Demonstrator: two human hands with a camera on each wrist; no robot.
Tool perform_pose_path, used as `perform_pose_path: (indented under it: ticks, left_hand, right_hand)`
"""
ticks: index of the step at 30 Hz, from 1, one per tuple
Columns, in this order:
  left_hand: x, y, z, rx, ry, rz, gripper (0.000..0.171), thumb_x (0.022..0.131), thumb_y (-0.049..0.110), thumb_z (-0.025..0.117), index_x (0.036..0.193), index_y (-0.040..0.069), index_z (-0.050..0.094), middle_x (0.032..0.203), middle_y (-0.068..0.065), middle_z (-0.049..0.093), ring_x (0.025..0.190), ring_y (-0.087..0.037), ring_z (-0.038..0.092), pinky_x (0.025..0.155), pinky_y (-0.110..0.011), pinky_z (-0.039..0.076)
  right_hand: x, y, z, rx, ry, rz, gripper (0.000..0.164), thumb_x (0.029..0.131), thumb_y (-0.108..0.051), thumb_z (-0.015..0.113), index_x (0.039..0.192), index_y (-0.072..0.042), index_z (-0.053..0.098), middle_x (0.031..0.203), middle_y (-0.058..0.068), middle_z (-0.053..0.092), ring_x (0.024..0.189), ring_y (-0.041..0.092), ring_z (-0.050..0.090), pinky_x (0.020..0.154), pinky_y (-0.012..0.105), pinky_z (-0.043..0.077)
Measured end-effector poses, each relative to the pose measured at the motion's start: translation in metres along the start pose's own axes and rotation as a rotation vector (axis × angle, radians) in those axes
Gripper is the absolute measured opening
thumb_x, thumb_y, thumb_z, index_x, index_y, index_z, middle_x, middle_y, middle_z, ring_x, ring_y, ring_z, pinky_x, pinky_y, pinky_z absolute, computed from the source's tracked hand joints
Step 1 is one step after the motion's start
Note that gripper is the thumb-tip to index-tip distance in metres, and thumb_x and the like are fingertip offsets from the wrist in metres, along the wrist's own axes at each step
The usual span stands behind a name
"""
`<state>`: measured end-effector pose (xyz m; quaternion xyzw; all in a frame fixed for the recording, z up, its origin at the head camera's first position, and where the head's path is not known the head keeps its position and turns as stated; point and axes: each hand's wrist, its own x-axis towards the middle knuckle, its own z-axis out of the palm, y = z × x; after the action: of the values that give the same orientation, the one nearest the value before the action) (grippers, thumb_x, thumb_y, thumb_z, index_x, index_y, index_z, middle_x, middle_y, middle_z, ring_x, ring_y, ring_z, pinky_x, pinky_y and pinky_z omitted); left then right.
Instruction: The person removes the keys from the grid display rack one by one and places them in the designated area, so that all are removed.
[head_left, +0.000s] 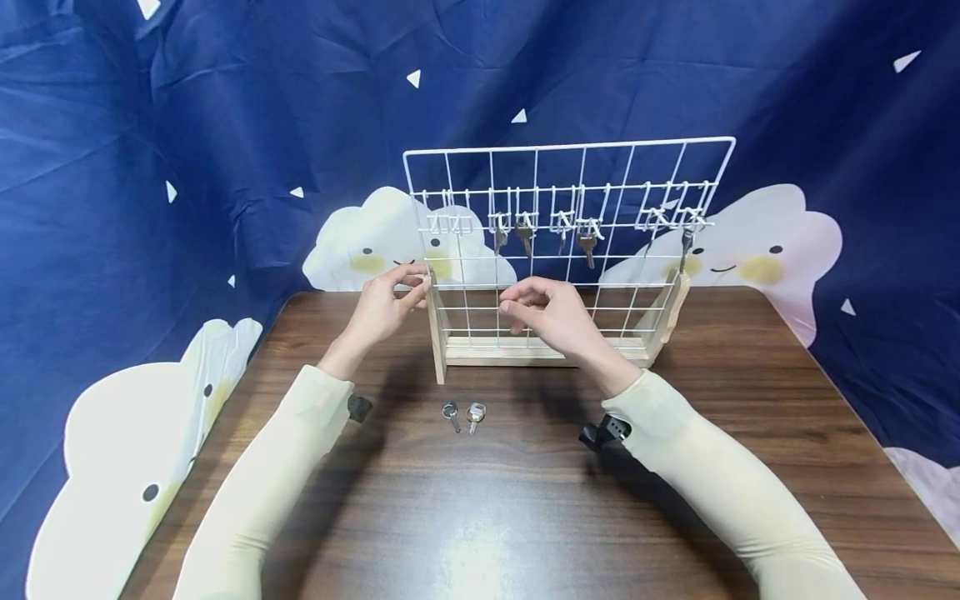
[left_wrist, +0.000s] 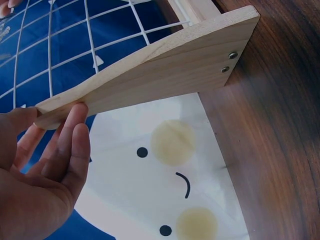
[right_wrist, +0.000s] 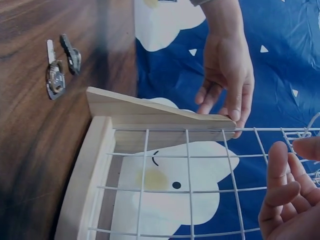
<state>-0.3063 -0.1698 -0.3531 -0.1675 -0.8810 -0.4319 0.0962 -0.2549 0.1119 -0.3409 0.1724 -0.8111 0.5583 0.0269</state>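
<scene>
Side panel [left_wrist: 165,70]: upper end sat inside the pinch, between thumb and fingers of the left hand [head_left: 381,307].
Wire grid [head_left: 570,146]: extended rightward from the pinch; an uneven pull could have tilted it.
Right hand [head_left: 558,312]: right of the pinch, fingers loosely bent, nothing visibly held.
Hanging keys [head_left: 587,241]: above and right of the pinch; jolting could have shaken them off their hooks [head_left: 561,222].
Loose keys [head_left: 476,414]: below the pinch, on the table [head_left: 375,500]; sliding the panel could have pushed them.
</scene>
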Motion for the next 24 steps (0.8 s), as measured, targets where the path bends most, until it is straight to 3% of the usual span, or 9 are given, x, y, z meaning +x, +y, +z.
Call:
perform_pose_path:
  ticks: [6, 13, 19, 24]
  left_hand:
    - [0.0, 0.001, -0.001, 0.008, 0.0, 0.005, 0.032, 0.099, 0.023, 0.065, 0.129, 0.012, 0.064, 0.111, -0.017, 0.072, 0.087, -0.035, 0.076, 0.072, -0.036, 0.063]
    - [-0.001, 0.001, 0.0, -0.014, -0.001, -0.001, 0.032, 0.099, 0.021, 0.064, 0.129, 0.01, 0.064, 0.112, -0.018, 0.072, 0.087, -0.035, 0.076, 0.074, -0.035, 0.063]
    - [-0.001, 0.002, 0.0, -0.012, -0.003, -0.002, 0.033, 0.099, 0.022, 0.065, 0.129, 0.01, 0.063, 0.113, -0.018, 0.072, 0.089, -0.038, 0.075, 0.074, -0.036, 0.063]
    - [-0.002, 0.002, 0.0, -0.004, -0.002, -0.003, 0.033, 0.099, 0.022, 0.064, 0.129, 0.01, 0.063, 0.113, -0.017, 0.072, 0.089, -0.037, 0.076, 0.074, -0.037, 0.063]
  right_hand:
    - [0.003, -0.007, -0.002, 0.079, 0.038, -0.005, 0.024, 0.091, -0.019, 0.074, 0.108, -0.002, 0.07, 0.085, -0.003, 0.075, 0.068, 0.026, 0.073, 0.068, 0.032, 0.061]
    - [0.006, -0.016, -0.003, 0.102, 0.075, -0.019, 0.025, 0.091, -0.019, 0.074, 0.108, -0.001, 0.069, 0.083, -0.005, 0.075, 0.067, 0.028, 0.072, 0.062, 0.026, 0.057]
    - [0.01, -0.021, -0.004, 0.115, 0.143, -0.032, 0.02, 0.091, -0.02, 0.074, 0.106, -0.007, 0.07, 0.082, -0.006, 0.075, 0.065, 0.024, 0.072, 0.069, 0.029, 0.06]
    - [0.014, -0.022, -0.004, 0.137, 0.195, -0.033, 0.021, 0.091, -0.019, 0.073, 0.107, -0.006, 0.071, 0.081, -0.005, 0.075, 0.065, 0.027, 0.072, 0.065, 0.026, 0.058]
